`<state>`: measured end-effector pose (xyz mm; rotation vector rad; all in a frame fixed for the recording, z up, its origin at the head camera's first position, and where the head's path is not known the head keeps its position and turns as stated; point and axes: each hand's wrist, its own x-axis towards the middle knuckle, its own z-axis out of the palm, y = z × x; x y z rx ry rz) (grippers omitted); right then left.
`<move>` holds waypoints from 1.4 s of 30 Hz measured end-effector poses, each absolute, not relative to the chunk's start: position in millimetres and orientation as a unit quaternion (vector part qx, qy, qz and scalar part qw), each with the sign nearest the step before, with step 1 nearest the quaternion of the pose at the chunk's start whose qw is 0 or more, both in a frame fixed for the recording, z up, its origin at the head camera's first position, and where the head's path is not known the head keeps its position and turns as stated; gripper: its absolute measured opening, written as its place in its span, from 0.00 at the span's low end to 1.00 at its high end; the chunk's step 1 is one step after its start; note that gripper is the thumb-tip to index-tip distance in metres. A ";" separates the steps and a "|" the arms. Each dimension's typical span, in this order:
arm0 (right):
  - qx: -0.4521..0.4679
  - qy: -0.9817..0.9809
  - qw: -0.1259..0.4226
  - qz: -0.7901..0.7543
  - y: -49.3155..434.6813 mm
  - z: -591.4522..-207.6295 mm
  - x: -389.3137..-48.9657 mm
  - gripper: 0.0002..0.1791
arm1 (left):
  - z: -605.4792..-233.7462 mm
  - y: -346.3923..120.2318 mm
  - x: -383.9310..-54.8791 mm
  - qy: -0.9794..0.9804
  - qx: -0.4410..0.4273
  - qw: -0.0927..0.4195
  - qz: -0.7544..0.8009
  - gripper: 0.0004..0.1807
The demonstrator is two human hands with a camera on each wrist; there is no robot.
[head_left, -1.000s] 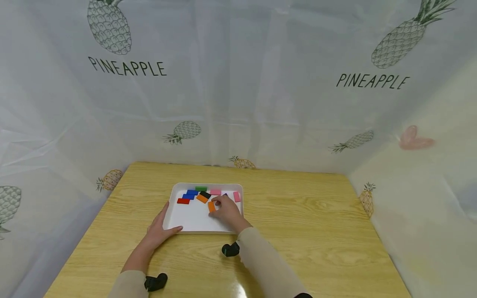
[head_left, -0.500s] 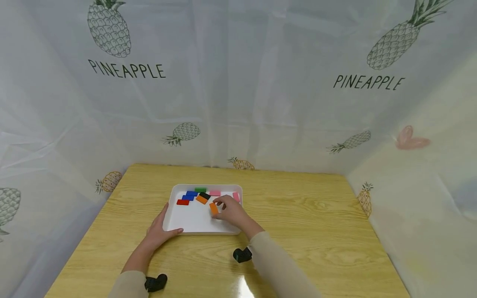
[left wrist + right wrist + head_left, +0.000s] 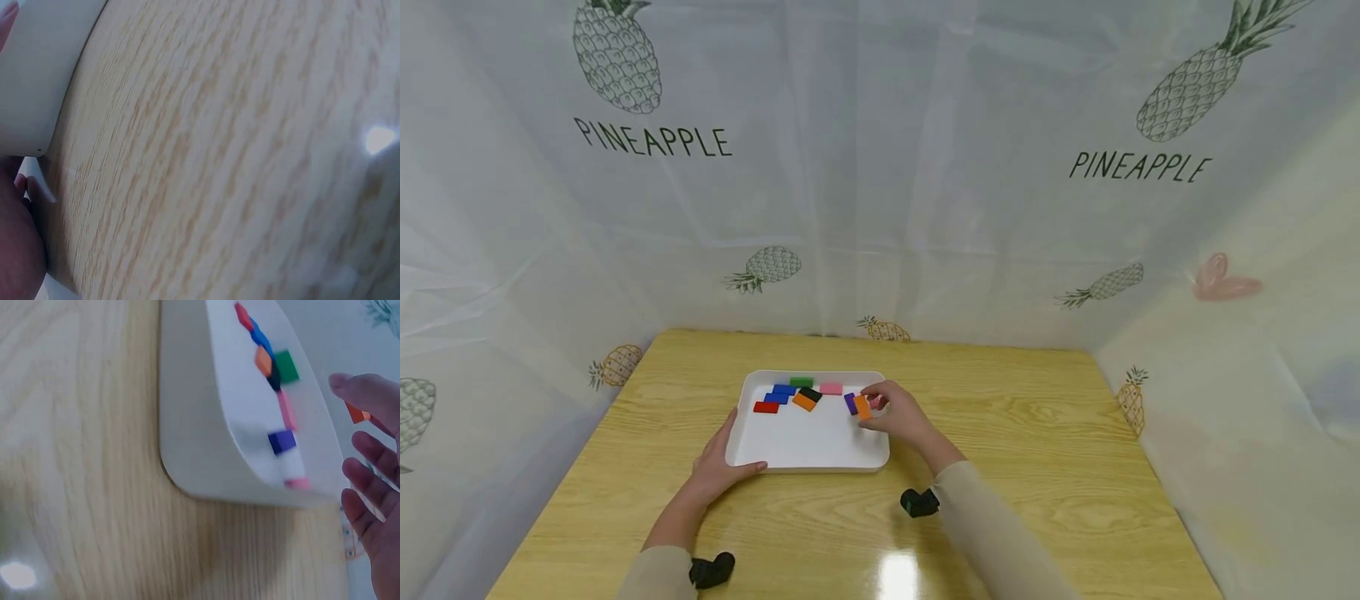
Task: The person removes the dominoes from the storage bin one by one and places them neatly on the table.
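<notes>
A white rectangular tray (image 3: pixel 805 446) rests on the table with small coloured blocks inside. At its front left corner my left hand (image 3: pixel 715 472) holds it, thumb over the front rim and fingers along the left side. My right hand (image 3: pixel 904 414) pinches an orange block (image 3: pixel 862 407) between thumb and fingertips, above the tray's right part. In the right wrist view, this orange block (image 3: pixel 357 413) is partly hidden by the thumb. Right beside it in the head view lies a purple block (image 3: pixel 850 404). A pink block (image 3: pixel 876 402) is partly covered by the right hand.
Along the tray's back lie a green block (image 3: pixel 801 382), a pink block (image 3: pixel 831 389) and two blue blocks (image 3: pixel 778 398). A red block (image 3: pixel 766 407) is at left. A black block (image 3: pixel 810 394) touches another orange block (image 3: pixel 804 402). Wood-grain table (image 3: pixel 1000 417) surrounds the tray.
My right hand has lifted the orange block and carried it to the right, near the purple block, which now shows. The left hand has stayed at the tray's corner.
</notes>
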<state>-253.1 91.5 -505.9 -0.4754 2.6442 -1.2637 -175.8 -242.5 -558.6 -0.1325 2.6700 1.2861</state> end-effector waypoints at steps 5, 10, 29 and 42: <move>-0.112 0.889 0.077 -0.437 108.7 -509.3 -259.7 0.26 | -560.4 -244.4 -175.7 0.897 -0.046 0.091 0.431 0.67; -0.068 0.881 0.055 -0.464 124.8 -516.5 -263.8 0.27 | -561.8 -245.0 -177.3 0.897 -0.044 0.087 0.431 0.67; -0.005 0.864 0.019 -0.502 145.9 -562.5 -263.7 0.28 | -562.9 -245.9 -178.2 0.898 -0.038 0.079 0.432 0.67; -0.016 0.901 0.016 -0.433 146.6 -564.7 -263.3 0.27 | -565.3 -247.0 -180.8 0.898 -0.044 0.086 0.429 0.67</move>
